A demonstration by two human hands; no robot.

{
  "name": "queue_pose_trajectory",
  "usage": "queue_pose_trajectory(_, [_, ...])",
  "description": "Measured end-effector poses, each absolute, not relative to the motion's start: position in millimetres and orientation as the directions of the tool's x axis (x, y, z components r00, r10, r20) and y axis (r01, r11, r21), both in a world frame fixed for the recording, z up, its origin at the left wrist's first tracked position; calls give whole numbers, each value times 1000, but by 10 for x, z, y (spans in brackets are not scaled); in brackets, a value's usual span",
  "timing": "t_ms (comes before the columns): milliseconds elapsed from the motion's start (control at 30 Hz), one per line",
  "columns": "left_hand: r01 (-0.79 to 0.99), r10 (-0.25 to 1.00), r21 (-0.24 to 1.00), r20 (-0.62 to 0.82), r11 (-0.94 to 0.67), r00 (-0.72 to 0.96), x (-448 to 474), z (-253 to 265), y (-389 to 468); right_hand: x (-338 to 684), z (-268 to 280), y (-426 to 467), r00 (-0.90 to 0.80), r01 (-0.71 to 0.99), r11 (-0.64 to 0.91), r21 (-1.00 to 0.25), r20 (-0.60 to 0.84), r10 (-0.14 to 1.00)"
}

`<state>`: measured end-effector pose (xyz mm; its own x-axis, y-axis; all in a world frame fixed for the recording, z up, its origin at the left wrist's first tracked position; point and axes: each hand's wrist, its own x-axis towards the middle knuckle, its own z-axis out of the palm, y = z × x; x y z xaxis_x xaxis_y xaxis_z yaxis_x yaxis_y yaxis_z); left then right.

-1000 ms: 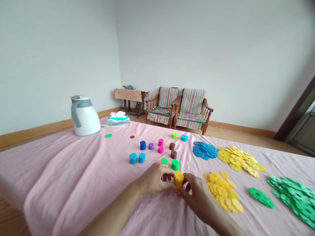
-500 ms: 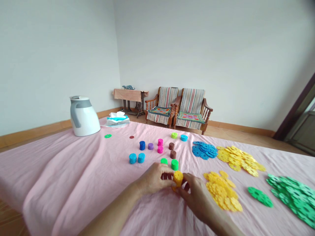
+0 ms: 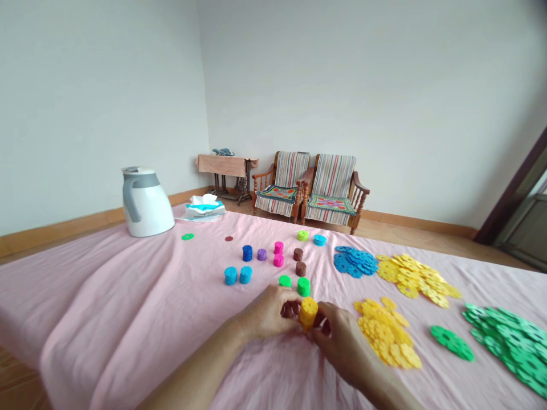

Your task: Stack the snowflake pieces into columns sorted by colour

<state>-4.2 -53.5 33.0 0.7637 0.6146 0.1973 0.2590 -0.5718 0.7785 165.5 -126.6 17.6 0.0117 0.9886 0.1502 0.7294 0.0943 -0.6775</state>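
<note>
Between my hands stands a stack of yellow notched discs (image 3: 308, 311), upright at the near middle of the cloth. My left hand (image 3: 273, 310) is closed against its left side, fingers curled. From the right, my right hand (image 3: 337, 330) pinches the same stack between thumb and fingers. Just beyond it are a green disc stack (image 3: 303, 286) and another green stack (image 3: 285, 281), the latter partly hidden by my left hand. A loose pile of yellow discs (image 3: 387, 336) lies to the right of my right hand.
Small stacks in blue (image 3: 231, 275), pink (image 3: 278, 260) and brown (image 3: 301, 269) stand farther back. Rightward lie piles of blue discs (image 3: 354, 262), yellow discs (image 3: 414, 278) and green discs (image 3: 508, 341). A white jug (image 3: 149, 210) and a tissue pack (image 3: 205, 208) stand at back left.
The left fingers and thumb have shifted slightly at the yellow stack, now covering less of its lower part. The right hand and the other stacks look unmoved.
</note>
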Motion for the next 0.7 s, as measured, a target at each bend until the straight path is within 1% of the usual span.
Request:
queue_pose_trajectory(200, [226, 615, 808, 201, -544, 762, -35, 328, -529, 1660, 157, -1264, 14, 729, 101, -677, 162, 987])
queue_pose_trajectory(467, [231, 621, 822, 179, -521, 763, -52, 338, -535, 1705, 239, -1259, -8, 704, 97, -703, 129, 992])
queue_pose_trajectory(700, [232, 609, 806, 189, -544, 771, -50, 314, -511, 1691, 242, -1258, -7, 705, 97, -702, 130, 991])
